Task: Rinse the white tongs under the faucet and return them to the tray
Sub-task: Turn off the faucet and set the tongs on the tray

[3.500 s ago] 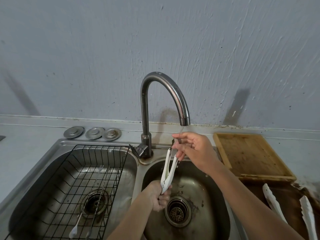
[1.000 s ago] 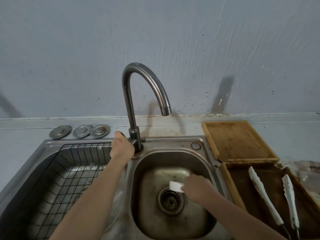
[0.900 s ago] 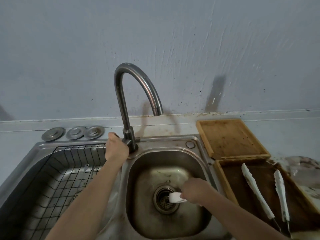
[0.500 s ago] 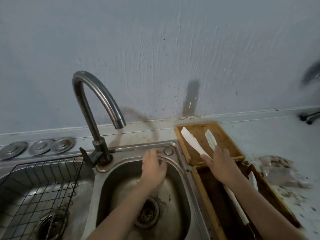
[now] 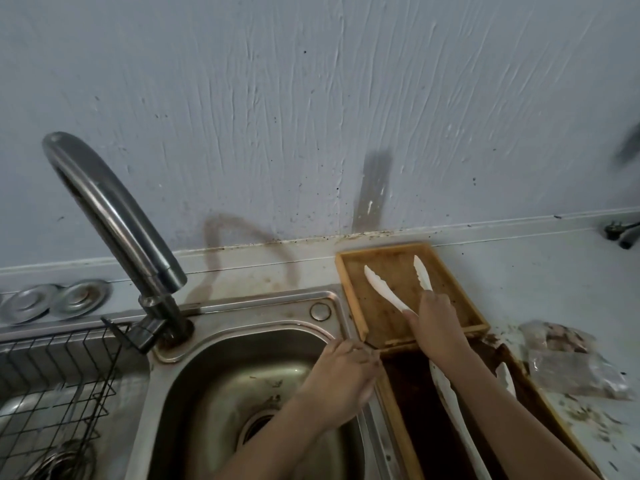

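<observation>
Grey wall behind sink (image 5: pixel 221 344); right hand (image 5: pixel 437 323) grips white tongs (image 5: pixel 388 289) over tray (image 5: pixel 349 292); left hand (image 5: pixel 341 379) seemingly relaxed.

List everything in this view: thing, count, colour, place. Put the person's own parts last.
white tongs: one, white, arms spread over the far tray, held by the right hand
far tray: one, light wood, right of the sink by the wall
near tray: one, dark inside, in front of the far tray
other tongs: white arms lying in the near tray, partly under the right forearm
faucet: one, steel, behind the sink
sink: steel, two basins
wire basket: one, black, left basin
metal discs: at least two, grey, far-left counter
plastic bags: clear, right counter
left hand: at the sink's right rim
right hand: grips the white tongs
</observation>
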The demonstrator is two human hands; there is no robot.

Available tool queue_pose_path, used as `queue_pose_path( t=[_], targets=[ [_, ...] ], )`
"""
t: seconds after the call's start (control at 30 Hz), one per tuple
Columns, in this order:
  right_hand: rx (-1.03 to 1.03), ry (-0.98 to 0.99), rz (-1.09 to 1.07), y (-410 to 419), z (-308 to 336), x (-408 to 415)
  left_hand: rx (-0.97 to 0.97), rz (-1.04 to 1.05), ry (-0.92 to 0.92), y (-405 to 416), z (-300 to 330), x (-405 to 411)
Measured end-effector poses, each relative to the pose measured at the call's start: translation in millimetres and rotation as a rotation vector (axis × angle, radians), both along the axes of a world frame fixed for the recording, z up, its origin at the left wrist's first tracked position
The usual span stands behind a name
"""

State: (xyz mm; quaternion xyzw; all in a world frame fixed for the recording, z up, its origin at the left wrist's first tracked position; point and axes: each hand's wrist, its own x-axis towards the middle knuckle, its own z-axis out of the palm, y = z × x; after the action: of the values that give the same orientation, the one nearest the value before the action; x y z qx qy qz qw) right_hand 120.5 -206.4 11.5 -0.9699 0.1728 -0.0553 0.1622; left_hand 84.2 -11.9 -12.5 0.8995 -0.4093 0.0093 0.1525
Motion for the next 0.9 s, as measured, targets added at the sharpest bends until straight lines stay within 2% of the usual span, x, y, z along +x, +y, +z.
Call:
queue_pose_path(
  t=[0.27, 0.47, 0.53, 0.77, 0.9],
  targets=[
    [0.185, -0.019, 0.060, 3.9, -7.0, 10.2, 0.072, -0.029, 0.002, 2.9, -2.1, -1.8],
    [0.043, -0.453, 0.129, -4.5, 18.4, -43.7, 0.091, -0.044, -0.003, 5.8, -6.2, -5.8],
    [-0.026, -0.487, 0.087, -8.6, 23.4, -73.9, 0.101, -0.044, -0.008, 6.9, -7.3, -8.7],
    [-0.163, -0.046, 0.053, -7.7, 3.2, -154.1, 0.175, -0.060, 0.039, 12.7, -12.0, -22.6],
    [-0.215, 0.094, 0.037, -3.8, -9.1, -168.6, 0.205, -0.037, 0.032, 12.5, -6.3, -28.9]
  ],
)
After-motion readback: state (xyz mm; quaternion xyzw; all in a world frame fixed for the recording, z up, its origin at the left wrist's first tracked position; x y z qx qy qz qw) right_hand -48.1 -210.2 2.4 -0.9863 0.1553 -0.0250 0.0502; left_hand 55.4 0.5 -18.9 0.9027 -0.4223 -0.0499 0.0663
